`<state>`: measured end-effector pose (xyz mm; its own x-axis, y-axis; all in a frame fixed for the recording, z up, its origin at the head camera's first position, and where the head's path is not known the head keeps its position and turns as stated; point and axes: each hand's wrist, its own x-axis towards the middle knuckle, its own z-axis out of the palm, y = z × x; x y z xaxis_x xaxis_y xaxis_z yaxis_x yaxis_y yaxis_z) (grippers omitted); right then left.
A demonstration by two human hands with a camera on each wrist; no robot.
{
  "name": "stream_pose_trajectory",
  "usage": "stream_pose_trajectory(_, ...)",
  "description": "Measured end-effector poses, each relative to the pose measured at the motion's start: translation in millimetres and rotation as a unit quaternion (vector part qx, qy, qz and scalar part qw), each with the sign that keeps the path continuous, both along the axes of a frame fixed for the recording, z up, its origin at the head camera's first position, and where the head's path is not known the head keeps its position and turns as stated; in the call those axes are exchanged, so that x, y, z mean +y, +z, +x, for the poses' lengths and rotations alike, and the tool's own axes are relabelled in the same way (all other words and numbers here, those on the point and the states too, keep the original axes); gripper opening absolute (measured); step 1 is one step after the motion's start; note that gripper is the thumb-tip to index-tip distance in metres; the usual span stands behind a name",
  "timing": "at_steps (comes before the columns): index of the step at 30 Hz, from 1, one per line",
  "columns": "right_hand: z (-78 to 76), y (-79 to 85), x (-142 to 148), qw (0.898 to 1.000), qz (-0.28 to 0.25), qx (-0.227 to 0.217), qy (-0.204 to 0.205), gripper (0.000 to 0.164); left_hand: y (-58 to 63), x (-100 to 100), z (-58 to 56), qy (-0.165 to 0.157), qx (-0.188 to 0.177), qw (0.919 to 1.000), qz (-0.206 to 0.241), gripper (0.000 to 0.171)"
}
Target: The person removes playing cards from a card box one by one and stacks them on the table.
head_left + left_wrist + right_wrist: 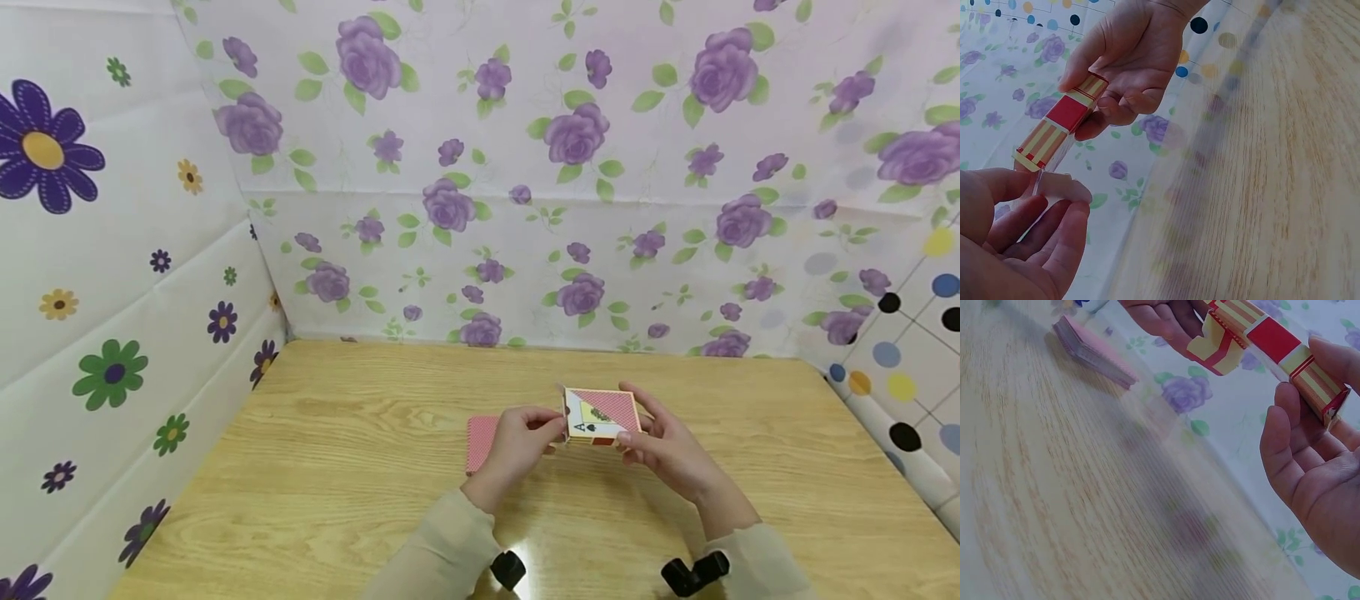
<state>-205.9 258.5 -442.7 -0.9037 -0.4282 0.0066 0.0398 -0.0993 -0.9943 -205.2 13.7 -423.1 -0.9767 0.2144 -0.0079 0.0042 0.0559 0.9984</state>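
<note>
A playing card box (600, 408), red-patterned with an ace of spades on its face, is held up over the table between both hands. My right hand (671, 454) grips its right end, thumb on the near edge and fingers behind. At the other end, my left hand (517, 442) pinches the box by its opening. In the right wrist view a cream and red end flap (1216, 350) hangs folded out there, beside the left fingers. A deck of red-backed cards (480, 437) lies on the table, partly hidden behind the left hand in the head view.
The wooden table (337, 467) meets a back wall covering (525, 250) with purple roses. To the left hangs white cloth (180, 333) with bold flowers, and at the right a dotted covering (900, 358). Black wrist mounts (508, 570) sit at both sleeves.
</note>
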Motion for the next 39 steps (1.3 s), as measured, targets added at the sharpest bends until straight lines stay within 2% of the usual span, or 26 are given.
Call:
stream_pose_trajectory(7, 0.7, 0.2, -1.0, 1.0, 0.002, 0.001, 0.001, 0.077, -0.8, 5.4, -1.0, 0.017, -0.025, 0.9992, 0.027, 0.019)
stream_pose_trajectory(8, 0.8, 0.2, -1.0, 1.0, 0.003, 0.0, 0.0, 0.077, 2.4, 5.8, 1.1, 0.02, -0.025, 0.9991, 0.028, 0.019)
stream_pose_trajectory(14, 0.5, -0.1, -0.8, 1.0, 0.006, -0.002, -0.003, 0.077, 0.9, 8.8, 1.2, 0.032, -0.02, 0.9988, 0.032, 0.018)
stream_pose_trajectory(15, 0.5, -0.2, -0.6, 1.0, 0.006, -0.002, -0.003, 0.077, -3.1, 9.4, -0.8, 0.032, -0.02, 0.9988, 0.032, 0.017)
stream_pose_trajectory(18, 1.2, -0.3, -0.5, 1.0, 0.004, -0.004, -0.004, 0.077, -3.9, 9.2, -0.4, 0.031, -0.023, 0.9988, 0.032, 0.016)
stream_pose_trajectory(31, 3.7, 1.2, -1.5, 1.0, 0.011, 0.0, -0.004, 0.076, -0.6, 4.7, 4.4, 0.025, -0.04, 0.9983, 0.035, 0.017)
stream_pose_trajectory(39, 2.4, -0.1, -0.8, 1.0, 0.004, 0.006, 0.005, 0.074, -3.1, 2.3, 1.7, 0.026, -0.044, 0.9979, 0.04, 0.019)
